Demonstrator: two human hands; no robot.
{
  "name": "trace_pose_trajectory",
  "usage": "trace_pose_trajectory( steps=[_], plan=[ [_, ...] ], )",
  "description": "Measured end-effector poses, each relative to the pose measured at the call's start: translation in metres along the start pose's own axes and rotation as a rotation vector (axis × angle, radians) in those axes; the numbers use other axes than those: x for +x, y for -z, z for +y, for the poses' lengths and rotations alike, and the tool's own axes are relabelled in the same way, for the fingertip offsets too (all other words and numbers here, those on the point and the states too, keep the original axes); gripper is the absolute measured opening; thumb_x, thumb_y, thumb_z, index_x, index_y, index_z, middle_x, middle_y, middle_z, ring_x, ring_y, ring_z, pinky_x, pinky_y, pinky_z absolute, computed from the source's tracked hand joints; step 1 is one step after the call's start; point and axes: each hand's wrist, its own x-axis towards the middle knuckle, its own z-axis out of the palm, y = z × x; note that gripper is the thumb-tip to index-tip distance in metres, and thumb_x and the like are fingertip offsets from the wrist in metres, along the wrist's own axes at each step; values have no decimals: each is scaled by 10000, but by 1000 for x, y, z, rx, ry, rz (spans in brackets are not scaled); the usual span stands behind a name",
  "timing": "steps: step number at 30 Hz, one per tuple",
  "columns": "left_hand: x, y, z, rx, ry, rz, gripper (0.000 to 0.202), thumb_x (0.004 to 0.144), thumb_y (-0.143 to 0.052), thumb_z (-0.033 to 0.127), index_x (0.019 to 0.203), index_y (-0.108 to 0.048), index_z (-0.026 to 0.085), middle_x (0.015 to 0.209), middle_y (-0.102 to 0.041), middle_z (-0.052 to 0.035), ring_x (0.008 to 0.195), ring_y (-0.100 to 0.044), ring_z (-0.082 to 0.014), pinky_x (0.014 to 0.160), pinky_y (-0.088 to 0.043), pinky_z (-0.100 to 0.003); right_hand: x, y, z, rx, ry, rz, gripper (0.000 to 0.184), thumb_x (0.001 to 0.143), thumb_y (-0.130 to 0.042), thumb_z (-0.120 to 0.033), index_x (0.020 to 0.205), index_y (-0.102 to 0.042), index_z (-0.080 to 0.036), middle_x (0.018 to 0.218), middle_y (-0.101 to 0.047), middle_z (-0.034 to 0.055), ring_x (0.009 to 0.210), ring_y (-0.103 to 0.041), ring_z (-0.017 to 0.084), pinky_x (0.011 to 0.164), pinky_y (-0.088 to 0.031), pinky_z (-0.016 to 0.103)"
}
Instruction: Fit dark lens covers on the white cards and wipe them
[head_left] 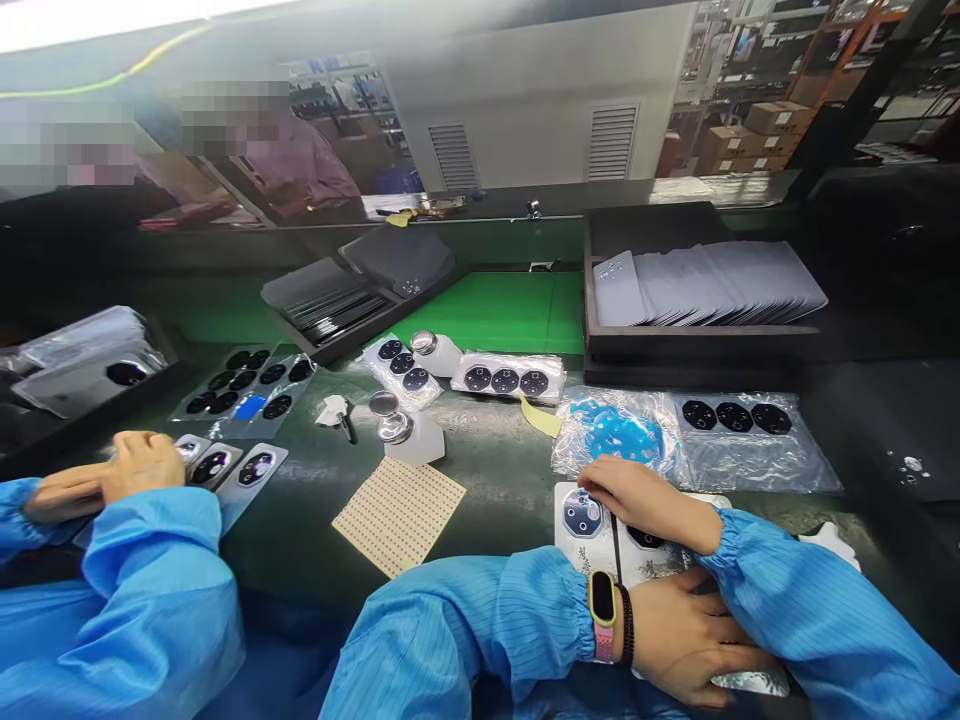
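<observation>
Several silver panels with dark octagonal camera-lens pieces lie before me; the leftmost panel (587,550) carries a bluish, shiny lens piece (583,512). My right hand (637,497) is over its upper right edge, fingertips pinched together there; whatever is between them is too small to tell. Crossing below, my left hand (694,635) lies palm down with fingers spread, pressing on the panels to the right. On that wrist sit a yellow-framed band and a dark bracelet. A bag with blue film pieces (619,432) lies just behind my right hand.
Black trays hold stacked grey panels (712,285) and dark panels (322,300). Nearby are a dotted sticker sheet (400,515), pump bottles (412,435) and bagged black lens pieces (735,418). At left, a co-worker's hands (142,468) work over similar panels (251,478).
</observation>
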Motion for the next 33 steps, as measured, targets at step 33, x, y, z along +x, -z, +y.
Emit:
trace_pose_trajectory(
  steps=[33],
  plan=[
    [6,-8,5,268,16,67,610,735,-129,426,817,-731,475,1036,-741,194,1072,-646,-87,927,-433,-267,12,-8,-24,-78,-124,-62,229,707,-484,29,771,-539,-184,748,-651,52,617,-539,173,518,-291,280]
  ],
)
